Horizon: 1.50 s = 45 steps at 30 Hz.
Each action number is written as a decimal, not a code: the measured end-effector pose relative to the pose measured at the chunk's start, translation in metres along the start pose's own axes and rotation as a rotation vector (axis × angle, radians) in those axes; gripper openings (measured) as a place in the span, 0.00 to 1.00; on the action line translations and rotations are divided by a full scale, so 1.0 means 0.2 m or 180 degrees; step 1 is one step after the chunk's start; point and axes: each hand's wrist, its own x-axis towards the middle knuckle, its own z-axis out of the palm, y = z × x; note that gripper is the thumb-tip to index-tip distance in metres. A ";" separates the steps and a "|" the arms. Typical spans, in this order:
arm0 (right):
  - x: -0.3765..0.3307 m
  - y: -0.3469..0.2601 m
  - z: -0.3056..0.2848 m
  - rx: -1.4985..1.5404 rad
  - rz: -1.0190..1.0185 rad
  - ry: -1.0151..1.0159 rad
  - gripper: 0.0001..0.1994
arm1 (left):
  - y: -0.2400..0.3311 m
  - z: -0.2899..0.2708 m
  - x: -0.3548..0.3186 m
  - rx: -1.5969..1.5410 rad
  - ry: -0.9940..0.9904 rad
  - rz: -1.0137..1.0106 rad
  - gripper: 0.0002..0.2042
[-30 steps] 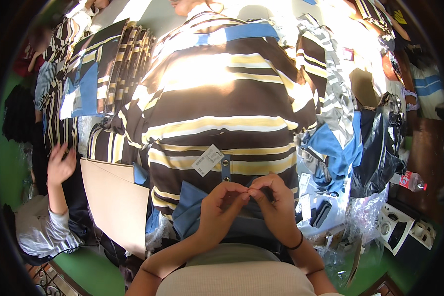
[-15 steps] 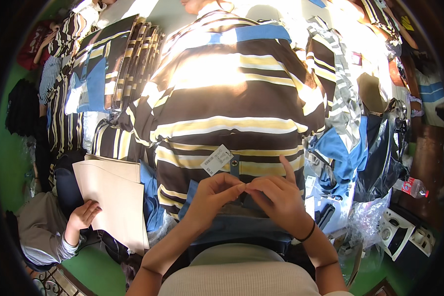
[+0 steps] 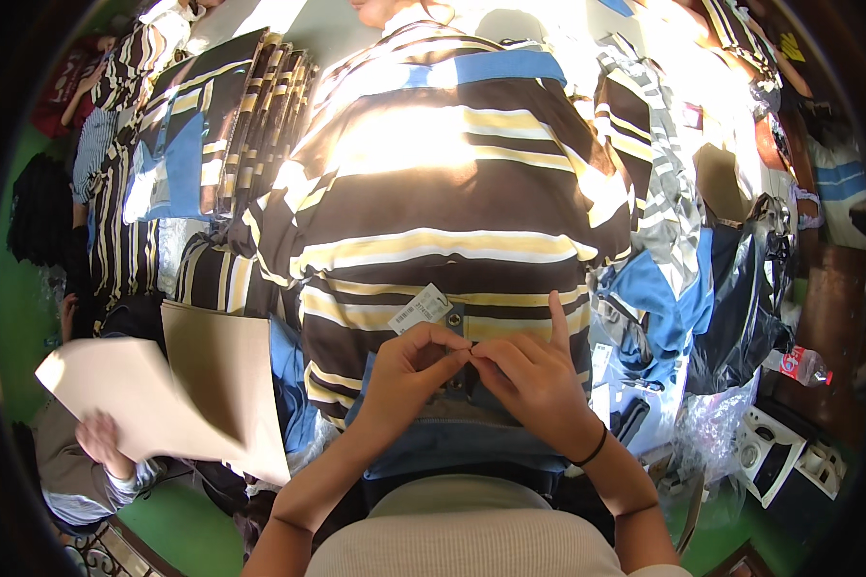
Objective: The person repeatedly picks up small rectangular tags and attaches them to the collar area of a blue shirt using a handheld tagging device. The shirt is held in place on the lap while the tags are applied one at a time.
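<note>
The left hand (image 3: 409,370) and right hand (image 3: 529,380) met fingertip to fingertip over the placket of the striped shirt (image 3: 452,202), each grip pinched shut on something too small to make out, the fingers covering it. A white tag (image 3: 420,309) lay just at 12 o'clock of them. Folded shirts (image 3: 212,135) crowded 10 o'clock; another person's hand (image 3: 101,442) held card sheets (image 3: 164,399) at 8 o'clock.

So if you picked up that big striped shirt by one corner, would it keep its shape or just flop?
The striped shirt would most likely flop: it is soft knit cloth that already wrinkles and drapes where it lies. It is probably light for its size, being a single thin layer. It seems unlikely to slip, since the left hand and right hand pinch its placket with fingertips alone.
</note>
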 end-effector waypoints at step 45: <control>0.20 0.16 0.22 0.0483 0.0819 -0.0399 0.02 | -0.12 -0.15 0.13 0.3392 0.0989 0.1586 0.16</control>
